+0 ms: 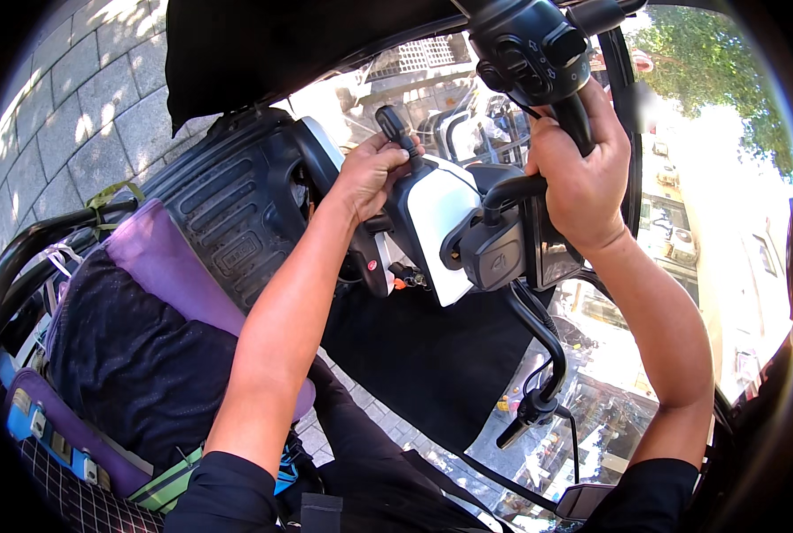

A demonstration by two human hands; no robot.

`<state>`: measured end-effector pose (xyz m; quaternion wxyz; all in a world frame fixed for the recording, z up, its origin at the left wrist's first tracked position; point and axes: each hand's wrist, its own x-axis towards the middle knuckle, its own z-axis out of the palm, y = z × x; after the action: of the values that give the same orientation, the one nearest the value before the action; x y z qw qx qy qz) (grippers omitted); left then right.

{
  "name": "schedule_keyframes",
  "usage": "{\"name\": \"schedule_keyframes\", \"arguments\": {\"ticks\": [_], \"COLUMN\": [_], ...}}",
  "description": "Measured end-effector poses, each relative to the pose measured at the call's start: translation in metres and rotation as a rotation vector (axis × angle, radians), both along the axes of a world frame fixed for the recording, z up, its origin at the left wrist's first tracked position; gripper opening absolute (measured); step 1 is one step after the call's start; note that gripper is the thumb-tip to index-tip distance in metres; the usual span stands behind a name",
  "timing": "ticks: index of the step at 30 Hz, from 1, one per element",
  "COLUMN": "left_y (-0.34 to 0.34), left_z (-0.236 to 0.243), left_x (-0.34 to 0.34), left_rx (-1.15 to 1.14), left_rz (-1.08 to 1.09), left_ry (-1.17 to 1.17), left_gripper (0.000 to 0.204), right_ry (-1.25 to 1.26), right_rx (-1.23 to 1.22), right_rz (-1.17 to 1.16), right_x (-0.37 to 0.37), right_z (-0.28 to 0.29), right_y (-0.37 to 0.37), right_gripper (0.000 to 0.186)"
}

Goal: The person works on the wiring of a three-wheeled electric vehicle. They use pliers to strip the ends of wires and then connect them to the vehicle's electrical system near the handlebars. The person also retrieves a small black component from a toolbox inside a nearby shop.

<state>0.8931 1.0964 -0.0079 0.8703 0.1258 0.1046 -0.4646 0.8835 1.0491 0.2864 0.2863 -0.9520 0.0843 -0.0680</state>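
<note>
My left hand (377, 169) pinches a small black upright piece (395, 126) with a thin cable, at the top of the vehicle's white front panel (436, 249). My right hand (583, 173) is wrapped round a black handlebar grip (574, 120), just below its switch housing (525, 58). Under that hand are a bent black bar and a dark, rounded plastic unit (494, 258). Keys with an orange tag (405, 282) hang low beside the panel. The other handlebar end (521, 426) points down toward the lower middle.
A ribbed black floorboard (219, 213) and a purple pad with dark cloth (148, 355) lie left, beside a tubular frame. A black sheet (414, 373) hangs below the panel. Grey paving (95, 98) shows upper left; a clear screen and foliage (716, 62) are at right.
</note>
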Motion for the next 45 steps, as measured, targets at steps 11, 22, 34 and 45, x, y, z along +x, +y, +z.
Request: {"name": "schedule_keyframes", "arguments": {"ticks": [11, 22, 34, 45], "left_y": [-0.003, -0.006, -0.004, -0.003], "left_z": [0.001, 0.004, 0.007, 0.014], "left_x": [-0.001, -0.001, -0.004, -0.011], "left_rx": [0.026, 0.077, 0.050, 0.195], "left_rz": [0.025, 0.048, 0.029, -0.040], "left_ry": [-0.007, -0.036, -0.003, -0.082], "left_gripper": [0.035, 0.038, 0.043, 0.029], "right_ry": [0.025, 0.023, 0.029, -0.012], "right_rx": [0.008, -0.013, -0.029, -0.005], "right_rz": [0.000, 0.005, -0.010, -0.005], "right_x": [0.000, 0.000, 0.001, 0.000], "right_z": [0.002, 0.002, 0.002, -0.001], "right_y": [0.000, -0.001, 0.001, -0.001], "right_gripper": [0.050, 0.049, 0.049, 0.049]}}
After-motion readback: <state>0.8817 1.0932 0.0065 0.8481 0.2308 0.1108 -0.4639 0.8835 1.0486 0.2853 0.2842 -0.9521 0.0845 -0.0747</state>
